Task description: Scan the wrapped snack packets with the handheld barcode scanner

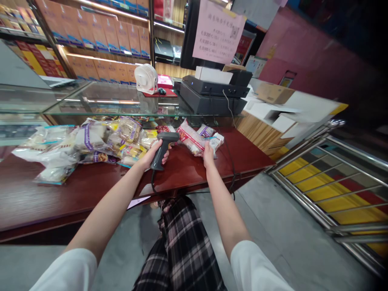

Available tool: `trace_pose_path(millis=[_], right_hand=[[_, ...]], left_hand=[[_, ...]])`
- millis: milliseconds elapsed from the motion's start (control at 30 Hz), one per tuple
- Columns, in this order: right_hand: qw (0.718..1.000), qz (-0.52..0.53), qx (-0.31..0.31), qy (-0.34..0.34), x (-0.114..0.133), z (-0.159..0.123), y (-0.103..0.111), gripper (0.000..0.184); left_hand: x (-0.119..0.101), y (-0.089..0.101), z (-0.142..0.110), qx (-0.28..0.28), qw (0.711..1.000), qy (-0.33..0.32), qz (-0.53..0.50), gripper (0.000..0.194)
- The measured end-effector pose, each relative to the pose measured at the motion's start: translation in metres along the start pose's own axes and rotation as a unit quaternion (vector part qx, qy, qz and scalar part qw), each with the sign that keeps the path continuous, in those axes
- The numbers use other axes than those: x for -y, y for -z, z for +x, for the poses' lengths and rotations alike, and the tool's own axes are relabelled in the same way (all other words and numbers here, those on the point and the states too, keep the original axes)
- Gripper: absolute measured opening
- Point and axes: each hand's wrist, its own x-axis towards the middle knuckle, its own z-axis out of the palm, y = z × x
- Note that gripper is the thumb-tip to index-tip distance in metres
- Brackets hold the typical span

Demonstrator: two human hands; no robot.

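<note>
scanner [161, 144], just one, is in your left hand [151, 154], raised over the near part of the red-brown desk [182, 178]. those fingers are wrapped around its handle, the thumb lying along the near side, and its head points toward your right. one black cable [152, 182] hangs from the bottom of the handle.

your right hand [208, 155] is closed on the near end of one red-and-white packet [191, 139]; some of its fingertips are hidden from you. that packet is just beside the scanner's head, tilted. two more packets are by it, making three on this side: one purple-and-white packet [206, 130] behind, and one blue-and-white packet [216, 139] to the right, close to your fingers.

left of the scanner you have one heap of bagged goods [91, 137], overlapping too much to count. behind the desk stands one glass counter [115, 95], and on it are one white fan [146, 78] and two dark machines [209, 99], stacked. above them you see one pink sheet [216, 34] with handwriting, and one cardboard box [274, 93] is farther right.
</note>
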Motion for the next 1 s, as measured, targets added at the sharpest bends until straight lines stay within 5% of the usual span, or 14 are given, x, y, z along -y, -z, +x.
trace_pose_path(millis=[200, 633, 833, 1000], right_hand=[[0.991, 0.112, -0.029, -0.073, 0.014, -0.006, -0.003, 0.052], [0.995, 0.058, -0.03, -0.082, 0.009, 0.001, 0.0, 0.06], [0.996, -0.065, -0.039, 0.056, 0.012, -0.007, 0.005, 0.075], [0.902, -0.337, -0.117, 0.244, 0.025, -0.025, 0.009, 0.057]], left_hand=[[0.005, -0.007, 0.0, 0.023, 0.998, 0.032, 0.051, 0.055], [0.004, -0.012, -0.001, 0.026, 0.998, 0.004, 0.063, 0.052], [-0.004, -0.008, -0.001, -0.014, 1.0, 0.006, 0.018, 0.053], [-0.019, 0.002, -0.002, -0.09, 0.994, -0.047, -0.043, 0.05]])
